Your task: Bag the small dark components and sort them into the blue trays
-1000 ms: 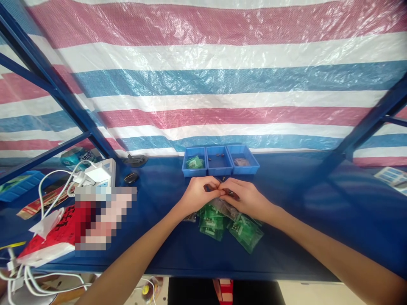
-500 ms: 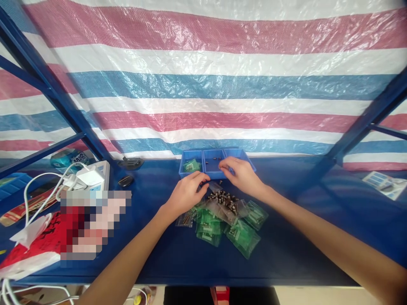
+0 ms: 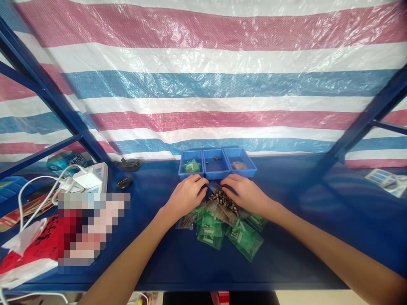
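"Metal parts pile point(image 3: 226, 200): where, axis?"
"Roughly six o'clock of middle tray point(image 3: 219, 168), between left hand point(image 3: 187, 193) and right hand point(image 3: 247, 192); runs ten-to-four, pieces mixed."
"Grips?"
"Left: thumb, fingers apart. Right: can't tell."

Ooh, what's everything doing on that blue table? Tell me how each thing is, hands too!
Left hand: fingers curled, thumb apart.
Right hand: fingers bent; grip unclear.
Left bin: partly filled.
Middle bin: holding a few little bits.
Right bin: partly filled.
Small parts: loose, heaped.
Green packets: lying down, overlapping.
Power strip: lying flat.
Striped sheet: hanging, wrinkled.
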Demonstrator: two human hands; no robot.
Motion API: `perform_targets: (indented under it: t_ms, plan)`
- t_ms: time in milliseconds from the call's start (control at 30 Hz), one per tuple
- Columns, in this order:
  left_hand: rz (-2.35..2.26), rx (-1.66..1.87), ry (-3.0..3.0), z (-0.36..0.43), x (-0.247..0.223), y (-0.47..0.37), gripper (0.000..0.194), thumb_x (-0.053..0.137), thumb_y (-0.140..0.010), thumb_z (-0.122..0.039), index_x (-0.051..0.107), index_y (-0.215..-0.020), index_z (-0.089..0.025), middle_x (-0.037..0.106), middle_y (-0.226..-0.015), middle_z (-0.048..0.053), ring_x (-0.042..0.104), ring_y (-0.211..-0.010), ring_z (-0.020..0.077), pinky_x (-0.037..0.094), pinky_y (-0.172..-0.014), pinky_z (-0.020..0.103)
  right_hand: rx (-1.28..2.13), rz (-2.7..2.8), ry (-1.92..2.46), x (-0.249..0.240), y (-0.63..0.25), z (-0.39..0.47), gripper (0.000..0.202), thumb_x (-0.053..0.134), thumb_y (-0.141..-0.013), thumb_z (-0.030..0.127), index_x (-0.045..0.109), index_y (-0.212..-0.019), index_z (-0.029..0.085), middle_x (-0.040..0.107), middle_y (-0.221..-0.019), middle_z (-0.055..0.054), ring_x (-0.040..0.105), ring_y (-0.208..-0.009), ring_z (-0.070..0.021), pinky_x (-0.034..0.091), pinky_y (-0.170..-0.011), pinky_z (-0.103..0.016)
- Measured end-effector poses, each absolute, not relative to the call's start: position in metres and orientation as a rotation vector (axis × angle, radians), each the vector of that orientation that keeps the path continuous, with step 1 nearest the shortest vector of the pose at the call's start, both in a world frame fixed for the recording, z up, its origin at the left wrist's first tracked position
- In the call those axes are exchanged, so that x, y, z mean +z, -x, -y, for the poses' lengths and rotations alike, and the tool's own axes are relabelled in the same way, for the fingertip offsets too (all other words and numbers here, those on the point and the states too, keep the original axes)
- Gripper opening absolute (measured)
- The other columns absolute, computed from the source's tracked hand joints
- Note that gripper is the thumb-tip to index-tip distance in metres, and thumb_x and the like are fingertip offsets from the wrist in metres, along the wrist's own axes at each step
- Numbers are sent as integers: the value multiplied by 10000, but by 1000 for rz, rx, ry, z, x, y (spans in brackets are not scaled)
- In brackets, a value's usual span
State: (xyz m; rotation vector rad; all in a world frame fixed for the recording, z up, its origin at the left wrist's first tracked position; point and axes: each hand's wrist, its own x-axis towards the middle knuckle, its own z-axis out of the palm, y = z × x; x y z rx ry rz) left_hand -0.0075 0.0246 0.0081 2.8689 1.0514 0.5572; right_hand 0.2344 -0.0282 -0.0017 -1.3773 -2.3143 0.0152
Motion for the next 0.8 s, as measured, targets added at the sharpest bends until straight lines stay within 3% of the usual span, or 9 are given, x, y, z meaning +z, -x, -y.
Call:
perform_targets:
  t_ms: [233,333,600,800]
  plan:
    - [-953,551,-2854,-25,3,7,388,436,-1037,-232,577,-1398,-250,680,-1234,68,630,-1090,250,524,-908,374,63,2281,1320,-15,-227,24,302,452,-1028,205,686,-1216,168,697,-1282,-129,617,-1188,-300,550,-999,-500]
    - [-916,540,-2843,-27,0,8,420,450,-1033,-238,552,-1440,-254,702,-1234,61,635,-1074,254,520,-887,380,130,2289,1325,-14,-228,24,304,458,-1022,197,693,-1213,162,712,-1261,-121,621,-1194,-301,551,-1009,-501]
    - [-958,610,-2817,-27,-6,2,246,528,-1006,-242,739,-1132,-228,766,-1081,44,656,-1030,257,492,-855,392,235,2291,1298,-10,-227,25,292,433,-1029,186,679,-1185,183,729,-1164,-107,650,-1103,-287,568,-951,-486]
    - [-989,792,-2769,-25,2,1,241,469,-1034,-246,706,-1027,-198,722,-1052,63,649,-967,232,483,-816,359,220,2262,1276,-10,-227,26,265,481,-1016,196,650,-1221,205,716,-1172,-105,643,-1085,-291,564,-907,-473]
